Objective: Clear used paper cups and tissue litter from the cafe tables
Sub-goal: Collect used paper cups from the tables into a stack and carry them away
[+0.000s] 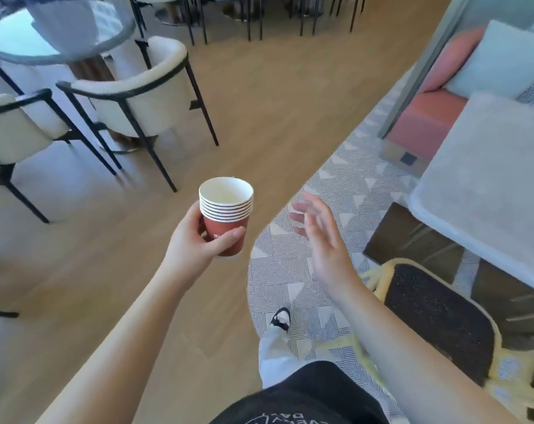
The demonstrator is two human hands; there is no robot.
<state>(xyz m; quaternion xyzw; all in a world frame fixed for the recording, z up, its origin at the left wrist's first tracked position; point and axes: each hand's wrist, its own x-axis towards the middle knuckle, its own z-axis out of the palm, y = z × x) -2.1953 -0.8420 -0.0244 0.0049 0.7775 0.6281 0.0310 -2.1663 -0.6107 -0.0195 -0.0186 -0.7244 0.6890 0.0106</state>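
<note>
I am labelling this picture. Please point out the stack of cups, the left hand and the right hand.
stack of cups (227, 214): head view, white rims.
left hand (195, 240): head view, back of hand.
right hand (319, 237): head view, palm.

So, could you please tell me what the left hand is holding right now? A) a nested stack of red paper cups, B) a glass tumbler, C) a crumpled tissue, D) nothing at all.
A: the left hand grips a stack of red paper cups, several white rims nested one inside another; the right hand is open and holds nothing.
</note>
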